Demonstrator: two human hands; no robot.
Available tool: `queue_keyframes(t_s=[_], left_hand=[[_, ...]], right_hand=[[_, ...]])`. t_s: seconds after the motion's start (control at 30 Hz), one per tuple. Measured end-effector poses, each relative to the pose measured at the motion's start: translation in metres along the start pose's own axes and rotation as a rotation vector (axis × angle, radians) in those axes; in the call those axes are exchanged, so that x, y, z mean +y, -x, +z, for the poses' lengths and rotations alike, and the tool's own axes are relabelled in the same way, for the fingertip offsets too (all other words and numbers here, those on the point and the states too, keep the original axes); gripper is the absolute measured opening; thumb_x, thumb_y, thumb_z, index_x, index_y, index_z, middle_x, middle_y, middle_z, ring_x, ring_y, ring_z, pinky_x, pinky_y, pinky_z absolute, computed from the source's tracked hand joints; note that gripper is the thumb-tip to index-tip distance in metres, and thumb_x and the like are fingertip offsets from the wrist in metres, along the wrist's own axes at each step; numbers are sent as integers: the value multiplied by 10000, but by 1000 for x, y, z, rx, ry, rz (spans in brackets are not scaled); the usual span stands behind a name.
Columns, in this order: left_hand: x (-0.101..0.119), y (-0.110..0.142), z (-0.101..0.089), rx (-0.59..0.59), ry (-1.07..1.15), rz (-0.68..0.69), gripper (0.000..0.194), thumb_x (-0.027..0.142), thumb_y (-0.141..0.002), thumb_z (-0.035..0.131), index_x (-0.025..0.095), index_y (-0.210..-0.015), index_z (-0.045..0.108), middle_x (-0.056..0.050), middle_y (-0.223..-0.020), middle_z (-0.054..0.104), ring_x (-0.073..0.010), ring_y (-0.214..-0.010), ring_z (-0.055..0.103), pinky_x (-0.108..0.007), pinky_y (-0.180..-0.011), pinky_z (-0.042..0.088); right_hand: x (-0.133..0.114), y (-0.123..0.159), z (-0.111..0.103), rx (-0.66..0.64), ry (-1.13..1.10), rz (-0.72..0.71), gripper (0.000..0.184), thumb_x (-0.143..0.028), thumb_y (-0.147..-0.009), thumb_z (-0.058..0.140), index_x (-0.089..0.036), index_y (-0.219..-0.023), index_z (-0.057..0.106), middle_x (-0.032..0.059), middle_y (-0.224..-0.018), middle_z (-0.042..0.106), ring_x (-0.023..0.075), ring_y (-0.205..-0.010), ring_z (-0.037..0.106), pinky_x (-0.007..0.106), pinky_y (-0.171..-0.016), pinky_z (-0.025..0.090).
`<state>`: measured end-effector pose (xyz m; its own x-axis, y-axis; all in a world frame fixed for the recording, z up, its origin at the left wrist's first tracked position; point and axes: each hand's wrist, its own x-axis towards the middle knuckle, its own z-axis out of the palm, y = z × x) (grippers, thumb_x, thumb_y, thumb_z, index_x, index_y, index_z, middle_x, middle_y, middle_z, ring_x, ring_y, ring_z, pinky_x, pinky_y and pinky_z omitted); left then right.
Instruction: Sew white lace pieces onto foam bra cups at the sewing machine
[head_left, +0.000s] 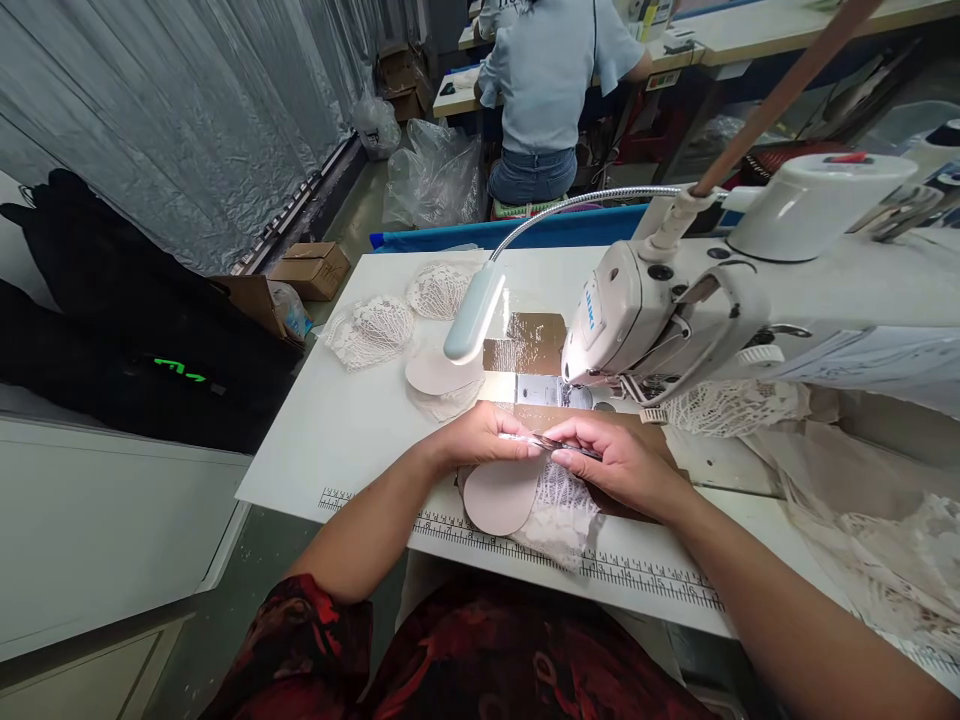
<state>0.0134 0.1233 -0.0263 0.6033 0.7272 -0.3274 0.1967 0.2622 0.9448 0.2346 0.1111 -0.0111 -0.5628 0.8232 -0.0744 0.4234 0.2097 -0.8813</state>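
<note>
My left hand [499, 437] is closed, with thumb and fingers pinching the top edge of a pale lace bra cup [501, 497]. The cup's smooth beige pad lies nearest the table edge, and its white lace [562, 505] spreads out to the right. My right hand [604, 455] is closed around small metal thread snips [549, 442], whose tip points left and reaches the left fingertips. Exactly what lies between the left fingertips is hidden. Both hands are just in front of the sewing machine's needle area.
A white sewing machine [675, 300] stands at the right, and a lamp [476, 312] on a bent neck hangs over the table. More lace cups [371, 330] lie at the back left. Lace fabric [885, 500] is heaped at the right. Ahead sits a person [544, 85].
</note>
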Motion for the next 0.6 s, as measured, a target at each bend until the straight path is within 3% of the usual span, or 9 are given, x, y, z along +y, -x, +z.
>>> queue_keyframes(t_s=[0.13, 0.2, 0.3, 0.4, 0.5, 0.6], left_hand=[[0, -1, 1, -18, -78, 44, 368, 467, -711, 716, 99, -713, 703, 18, -583, 497, -78, -558, 420, -213, -513, 294], [-1, -3, 2, -17, -92, 57, 371, 474, -717, 709, 103, -732, 709, 12, -601, 526, -86, -574, 449, -214, -523, 318], [-1, -5, 2, -29, -92, 65, 364, 462, -746, 693, 114, -848, 725, -26, -726, 630, -123, -682, 543, -225, -603, 399], [3, -3, -4, -110, -123, 127, 354, 402, -773, 684, 130, -997, 709, -76, -955, 680, -176, -870, 596, -263, -760, 455], [9, 4, -16, -223, -211, 136, 409, 318, -755, 706, 149, -1124, 655, -83, -1049, 650, -187, -921, 588, -273, -795, 458], [11, 14, -27, -185, -256, 101, 479, 258, -758, 687, 154, -1215, 591, -34, -880, 611, -131, -769, 553, -234, -684, 437]], right_hand=[[0, -1, 6, -6, 12, -18, 261, -393, -875, 507, -210, -966, 670, 42, -928, 686, 194, -854, 614, 325, -756, 470], [3, -2, 10, 48, 8, 1, 250, -398, -876, 507, -209, -923, 664, 42, -899, 676, 194, -839, 607, 326, -744, 464], [7, -4, 14, 124, -86, 66, 284, -427, -841, 554, -206, -1009, 616, 32, -853, 643, 186, -783, 597, 316, -689, 467], [6, -4, 15, 46, -122, 123, 406, -420, -791, 609, -210, -1135, 562, 16, -838, 621, 188, -775, 592, 311, -674, 465], [5, -3, 10, -29, 2, 132, 239, -387, -822, 544, -203, -946, 633, 14, -792, 622, 186, -748, 571, 305, -651, 428], [9, 1, 1, -96, 66, 116, 193, -368, -820, 523, -204, -789, 620, -2, -742, 600, 171, -695, 537, 292, -613, 387]])
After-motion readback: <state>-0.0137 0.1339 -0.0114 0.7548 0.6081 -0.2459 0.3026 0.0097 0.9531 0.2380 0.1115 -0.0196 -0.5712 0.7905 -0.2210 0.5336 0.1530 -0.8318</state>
